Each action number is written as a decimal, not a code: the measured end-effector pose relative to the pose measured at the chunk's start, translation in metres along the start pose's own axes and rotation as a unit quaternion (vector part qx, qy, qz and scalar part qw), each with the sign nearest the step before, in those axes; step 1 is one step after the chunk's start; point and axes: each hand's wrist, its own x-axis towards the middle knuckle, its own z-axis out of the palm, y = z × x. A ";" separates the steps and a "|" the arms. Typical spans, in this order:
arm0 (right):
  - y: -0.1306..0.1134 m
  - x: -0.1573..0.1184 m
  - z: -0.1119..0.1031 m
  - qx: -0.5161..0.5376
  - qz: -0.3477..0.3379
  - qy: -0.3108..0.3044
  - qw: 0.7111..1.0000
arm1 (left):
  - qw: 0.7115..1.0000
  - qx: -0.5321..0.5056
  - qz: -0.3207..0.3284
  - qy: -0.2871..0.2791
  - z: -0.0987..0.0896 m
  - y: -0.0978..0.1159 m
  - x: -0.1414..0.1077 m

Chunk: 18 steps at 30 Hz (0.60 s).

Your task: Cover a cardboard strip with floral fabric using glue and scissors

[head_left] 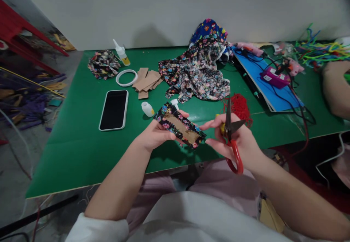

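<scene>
My left hand grips a small rectangular cardboard piece wrapped at its edges in black floral fabric, its brown middle facing up. My right hand has red-handled scissors tucked in it, blades parted and pointing up and away. The thumb and forefinger of that hand reach to the right end of the wrapped piece; whether they touch it I cannot tell. Just beyond the piece lie a white cap with a nozzle and a small white glue bottle on its side.
On the green table lie a phone, a white ring, cardboard strips, floral fabric and red string. An upright glue bottle stands behind. At right, cables cross a blue folder and a purple device.
</scene>
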 end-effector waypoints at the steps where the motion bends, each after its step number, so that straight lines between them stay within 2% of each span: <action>1: 0.001 0.000 0.004 0.029 -0.001 -0.004 1.000 | 1.000 0.004 0.001 -0.005 -0.001 0.000 0.000; 7: 0.008 0.001 0.013 0.079 0.012 0.015 0.997 | 0.999 0.032 0.007 -0.019 -0.005 0.000 0.000; 13: 0.007 0.004 0.010 0.137 0.043 -0.026 0.989 | 0.996 0.020 -0.030 -0.083 -0.009 -0.004 0.000; 18: 0.003 0.006 0.009 0.157 0.059 -0.059 0.984 | 0.994 0.043 -0.034 -0.096 -0.013 -0.008 -0.002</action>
